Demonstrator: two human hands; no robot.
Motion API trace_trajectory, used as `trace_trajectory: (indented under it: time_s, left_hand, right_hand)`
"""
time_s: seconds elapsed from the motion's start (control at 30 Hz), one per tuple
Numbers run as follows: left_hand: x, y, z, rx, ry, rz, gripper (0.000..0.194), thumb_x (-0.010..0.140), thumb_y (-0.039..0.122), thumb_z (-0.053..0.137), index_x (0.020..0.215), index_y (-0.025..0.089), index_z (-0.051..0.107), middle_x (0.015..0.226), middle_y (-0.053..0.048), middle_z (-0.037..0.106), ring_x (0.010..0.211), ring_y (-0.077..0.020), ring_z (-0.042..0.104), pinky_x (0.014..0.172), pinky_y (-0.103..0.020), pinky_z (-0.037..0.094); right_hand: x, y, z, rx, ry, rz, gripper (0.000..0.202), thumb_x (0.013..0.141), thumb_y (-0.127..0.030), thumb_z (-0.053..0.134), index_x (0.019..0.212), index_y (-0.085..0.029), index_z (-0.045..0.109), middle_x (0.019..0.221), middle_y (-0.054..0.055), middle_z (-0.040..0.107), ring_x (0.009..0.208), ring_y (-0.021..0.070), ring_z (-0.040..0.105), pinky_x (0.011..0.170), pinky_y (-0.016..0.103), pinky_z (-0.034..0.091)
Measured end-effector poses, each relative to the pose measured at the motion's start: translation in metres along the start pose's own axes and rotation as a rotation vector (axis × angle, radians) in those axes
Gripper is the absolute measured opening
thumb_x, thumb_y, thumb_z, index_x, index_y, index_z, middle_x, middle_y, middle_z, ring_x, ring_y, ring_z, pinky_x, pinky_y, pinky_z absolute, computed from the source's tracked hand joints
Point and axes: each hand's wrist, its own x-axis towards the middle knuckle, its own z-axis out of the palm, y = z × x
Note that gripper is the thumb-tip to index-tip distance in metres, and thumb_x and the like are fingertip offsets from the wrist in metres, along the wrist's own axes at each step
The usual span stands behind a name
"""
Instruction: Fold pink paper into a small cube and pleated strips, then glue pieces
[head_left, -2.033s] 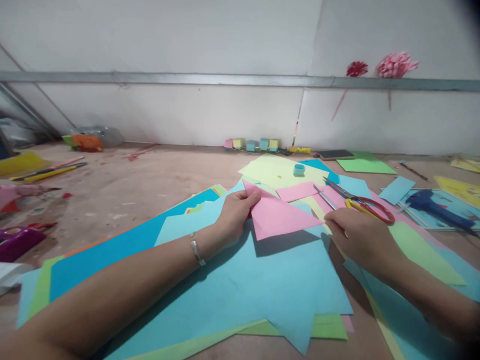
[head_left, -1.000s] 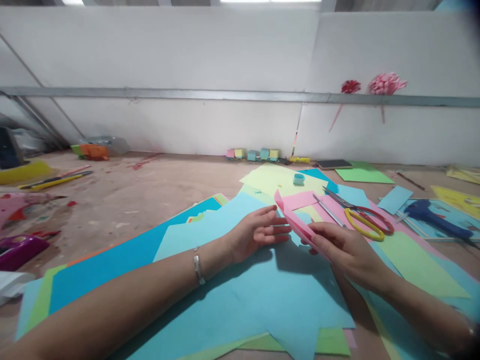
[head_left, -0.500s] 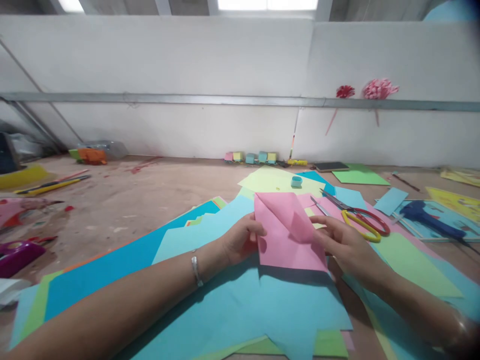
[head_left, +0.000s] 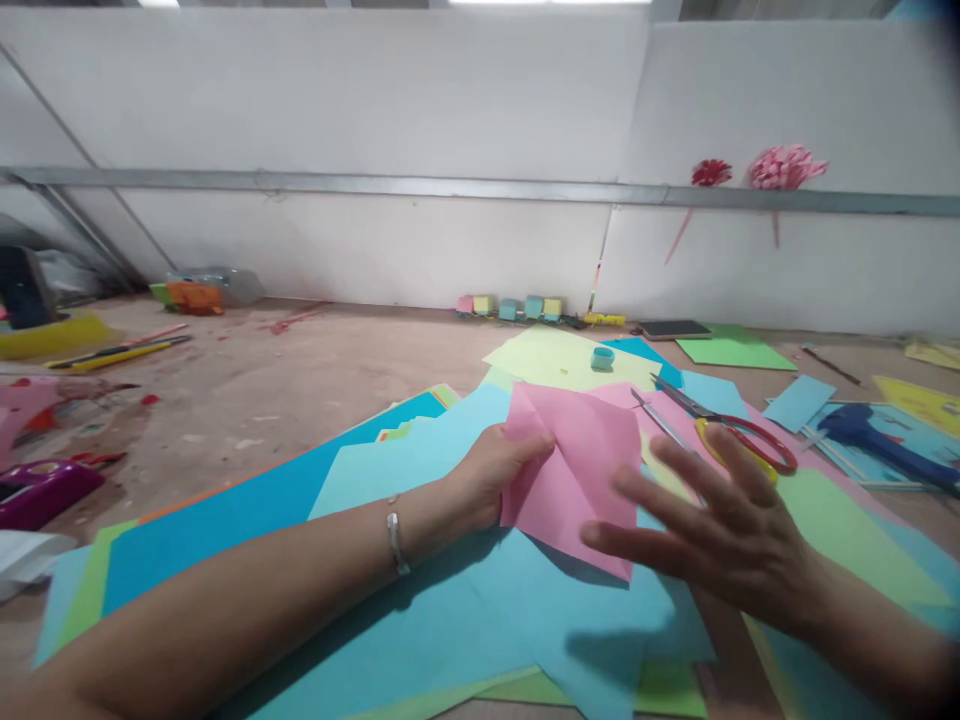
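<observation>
A creased pink sheet of paper (head_left: 581,460) is held up over light blue sheets (head_left: 450,610). My left hand (head_left: 495,475) grips its left edge, with the thumb on the front face. To the right of the paper, my right hand (head_left: 720,530) has its fingers spread and holds nothing; its fingertips overlap the paper's right side in view, and whether they touch it I cannot tell. Just behind that hand lie scissors (head_left: 754,440) with red and yellow handles, partly covered by the fingers.
A blue glue gun (head_left: 885,445) lies at the right. Small coloured paper blocks (head_left: 510,308) stand by the wall, near a dark phone-like slab (head_left: 675,330). Pencils (head_left: 120,355) and a purple tool (head_left: 45,492) are at the left. Pink flowers (head_left: 786,168) hang on the rail.
My right hand has let go of the pink paper and spread its fingers. The left thumb has moved further over the paper, whose lifted flap now lies flatter. The view has tilted slightly down.
</observation>
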Motion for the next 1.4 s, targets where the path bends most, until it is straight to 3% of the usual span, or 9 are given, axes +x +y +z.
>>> trace_trajectory:
  time_s: [0.17,0.4,0.63,0.73,0.83,1.0,1.17,1.3,1.4]
  left_hand:
    - [-0.007,0.002,0.006,0.016,0.032,-0.097,0.039,0.061,0.024,0.082,0.094,0.008,0.070,0.087,-0.015,0.072,0.075,-0.0261,0.069,0.071,-0.040,0.055]
    - [-0.012,-0.003,0.006,0.220,-0.098,-0.134,0.033,0.058,0.020,0.079,0.089,0.010,0.070,0.081,-0.009,0.070,0.074,-0.0223,0.066,0.068,-0.034,0.051]
    - [-0.022,0.008,0.012,0.616,-0.293,-0.173,0.013,0.070,0.022,0.066,0.079,0.013,0.072,0.060,0.002,0.056,0.049,-0.0081,0.044,0.044,-0.020,0.033]
    - [-0.025,0.008,0.014,0.651,-0.337,-0.190,0.010,0.069,0.022,0.066,0.074,0.015,0.072,0.055,0.003,0.054,0.045,-0.0087,0.041,0.043,-0.021,0.031]
    - [-0.023,0.002,0.013,0.562,-0.282,-0.177,0.015,0.072,0.029,0.067,0.077,0.015,0.072,0.065,-0.001,0.063,0.053,-0.0123,0.051,0.050,-0.023,0.037]
    - [-0.015,-0.003,0.014,0.430,-0.138,-0.184,0.031,0.077,0.045,0.062,0.074,0.015,0.067,0.061,-0.003,0.063,0.054,-0.0150,0.056,0.054,-0.026,0.042]
    - [-0.012,0.005,0.011,0.438,-0.018,-0.057,0.046,0.077,0.059,0.060,0.062,0.016,0.054,0.055,0.002,0.050,0.049,-0.0098,0.042,0.047,-0.022,0.027]
    - [-0.014,0.008,0.008,0.472,-0.127,0.008,0.047,0.072,0.058,0.068,0.089,0.014,0.064,0.081,-0.006,0.065,0.067,-0.0165,0.056,0.055,-0.024,0.038]
    - [-0.017,0.006,0.008,0.612,-0.164,0.053,0.081,0.057,0.036,0.084,0.129,0.018,0.052,0.100,-0.010,0.068,0.082,-0.0238,0.062,0.063,-0.028,0.045]
  right_hand:
    - [0.009,-0.004,-0.004,0.143,-0.087,-0.013,0.027,0.093,-0.004,0.046,0.102,-0.018,0.068,0.117,0.005,0.070,0.140,0.0200,0.037,0.122,0.047,0.019]
    - [-0.001,0.011,0.004,0.541,-0.131,0.210,0.023,0.097,-0.017,0.047,0.081,-0.019,0.063,0.080,0.003,0.072,0.094,0.0179,0.068,0.090,0.038,0.052]
    - [0.002,0.012,0.000,0.802,-0.306,0.566,0.033,0.093,-0.024,0.052,0.061,-0.017,0.057,0.131,0.014,0.058,0.110,0.0243,0.061,0.082,0.035,0.053]
    - [0.004,0.010,-0.001,0.940,-0.361,0.588,0.035,0.094,-0.025,0.049,0.060,-0.018,0.056,0.102,0.010,0.067,0.092,0.0194,0.064,0.073,0.030,0.052]
    - [0.002,0.009,0.004,0.933,-0.373,0.608,0.038,0.095,-0.031,0.048,0.060,-0.018,0.054,0.069,0.003,0.059,0.065,0.0142,0.056,0.058,0.025,0.044]
    - [-0.004,0.011,0.012,0.733,-0.283,0.609,0.045,0.097,-0.041,0.045,0.058,-0.019,0.050,0.060,0.000,0.049,0.058,0.0126,0.046,0.053,0.024,0.035]
    - [-0.009,0.014,0.015,0.630,-0.302,0.608,0.053,0.097,-0.048,0.043,0.053,-0.019,0.046,0.053,-0.001,0.045,0.050,0.0108,0.043,0.049,0.023,0.029]
    - [-0.014,0.013,0.019,0.529,-0.325,0.658,0.057,0.095,-0.053,0.043,0.050,-0.019,0.041,0.050,-0.002,0.041,0.048,0.0103,0.039,0.048,0.025,0.024]
    - [-0.014,0.012,0.021,0.490,-0.320,0.712,0.059,0.094,-0.054,0.043,0.048,-0.019,0.038,0.049,-0.002,0.039,0.047,0.0100,0.035,0.048,0.026,0.022]
